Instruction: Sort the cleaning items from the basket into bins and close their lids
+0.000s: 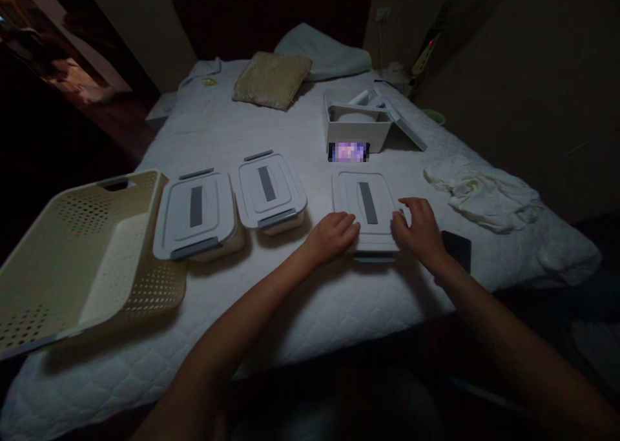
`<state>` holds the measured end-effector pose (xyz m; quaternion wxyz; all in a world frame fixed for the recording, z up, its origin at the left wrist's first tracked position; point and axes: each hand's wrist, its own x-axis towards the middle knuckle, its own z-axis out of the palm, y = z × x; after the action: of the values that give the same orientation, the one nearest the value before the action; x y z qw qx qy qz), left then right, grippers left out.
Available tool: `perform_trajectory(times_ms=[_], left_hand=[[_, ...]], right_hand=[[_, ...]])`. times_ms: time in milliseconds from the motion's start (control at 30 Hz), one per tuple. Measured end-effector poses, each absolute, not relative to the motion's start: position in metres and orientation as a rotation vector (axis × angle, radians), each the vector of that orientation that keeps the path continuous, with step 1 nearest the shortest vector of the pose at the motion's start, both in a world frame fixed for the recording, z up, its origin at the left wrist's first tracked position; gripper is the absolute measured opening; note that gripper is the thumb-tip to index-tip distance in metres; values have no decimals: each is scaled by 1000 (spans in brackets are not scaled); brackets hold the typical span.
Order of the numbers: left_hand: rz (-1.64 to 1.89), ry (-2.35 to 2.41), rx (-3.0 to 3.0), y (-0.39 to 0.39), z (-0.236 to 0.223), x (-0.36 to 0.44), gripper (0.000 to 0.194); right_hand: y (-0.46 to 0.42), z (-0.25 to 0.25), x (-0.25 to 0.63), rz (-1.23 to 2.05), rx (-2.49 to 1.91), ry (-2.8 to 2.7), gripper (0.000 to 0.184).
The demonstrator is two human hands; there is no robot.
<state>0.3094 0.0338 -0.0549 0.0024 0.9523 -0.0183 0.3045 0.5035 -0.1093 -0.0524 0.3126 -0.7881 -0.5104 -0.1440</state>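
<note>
A storage box with a pale lid and grey centre strip (387,186) lies on the bed in front of me. My left hand (334,235) is at its near left side, fingers curled over the lid's edge. On the opposite side, my right hand (417,229) grips the right edge, thumb against the lid and forefinger raised and bent. A grey latch (374,257) shows below the near edge. Two similar lidded boxes, one nearer the basket (217,208) and one in the middle (285,183), stand to the left with their grey latches visible.
A cream perforated laundry basket (157,234) stands far left. Beyond my box are a phone with a lit screen (349,152) and an open white bin (358,135). Crumpled cloth (489,192) and a dark flat object (458,250) lie right; a cushion (271,79) lies further back.
</note>
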Motion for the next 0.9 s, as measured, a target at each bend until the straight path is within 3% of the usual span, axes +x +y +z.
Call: perform_trajectory(times_ms=[100, 233, 367, 500, 700, 900], left_hand=[[844, -390, 3092, 29, -58, 300, 33], [788, -408, 3091, 28, -73, 291, 54], [899, -390, 3041, 30, -91, 294, 42], [957, -319, 3000, 29, -100, 302, 25], [877, -218, 2874, 24, -98, 300, 35], [825, -220, 2867, 22, -98, 299, 36]], right_hand=[[-122, -42, 489, -498, -1970, -1682, 28], [-141, -52, 480, -540, -1854, -2013, 28], [-155, -82, 484, -534, -1789, -2131, 41], [-158, -102, 492, -565, -1811, -2082, 39], [-152, -97, 493, -402, -1962, -2030, 35], [-151, -83, 492, -446, -1936, -2106, 36]])
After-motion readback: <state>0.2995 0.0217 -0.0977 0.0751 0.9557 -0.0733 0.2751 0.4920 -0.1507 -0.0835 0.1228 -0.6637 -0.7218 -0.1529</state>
